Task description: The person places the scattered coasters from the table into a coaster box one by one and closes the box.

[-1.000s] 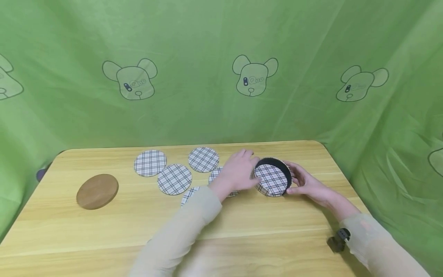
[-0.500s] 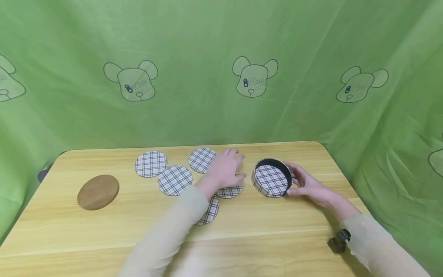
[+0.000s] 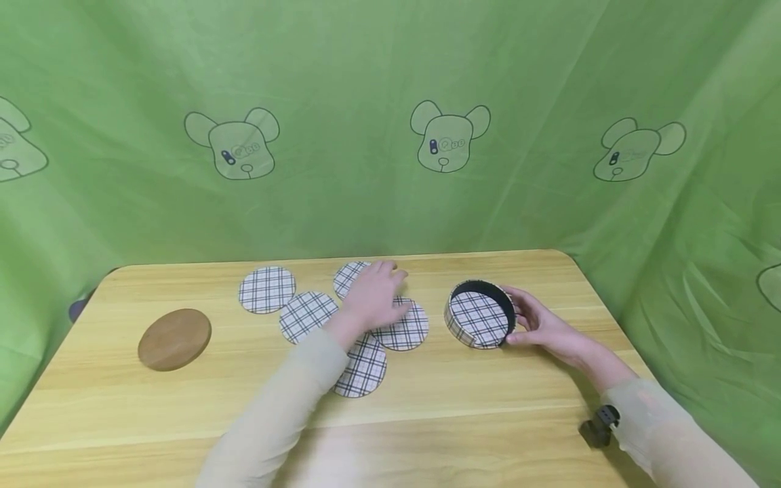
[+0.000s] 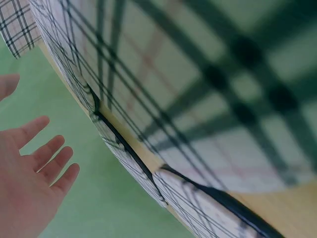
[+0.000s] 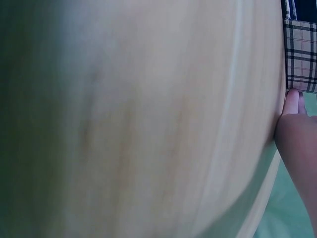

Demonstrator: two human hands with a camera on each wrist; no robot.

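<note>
My left hand (image 3: 373,298) is held over the round plaid coasters, fingers spread and nothing in them. Beneath it, a coaster (image 3: 407,332) and a back coaster (image 3: 349,276) are partly covered. In the left wrist view the left hand (image 4: 29,178) shows its relaxed fingers beside blurred plaid discs. My right hand (image 3: 539,327) grips the right side of a round plaid coaster holder (image 3: 460,327), thumb in front and fingers behind. The holder stands on the table with its black-lined inside facing up and a plaid disc at the bottom. The right wrist view catches only the holder's wall (image 5: 301,55) and part of the hand.
A round brown wooden disc (image 3: 175,340) lies at the left of the wooden table (image 3: 464,420). More plaid coasters lie flat: one at the far left (image 3: 266,289), one beside it (image 3: 307,316), one nearer the front (image 3: 364,369). A green curtain (image 3: 342,203) hangs behind.
My left hand has moved left, away from the holder and over the coasters, uncovering the front and right coasters. The right hand keeps its grip on the holder, which has stayed in place.
</note>
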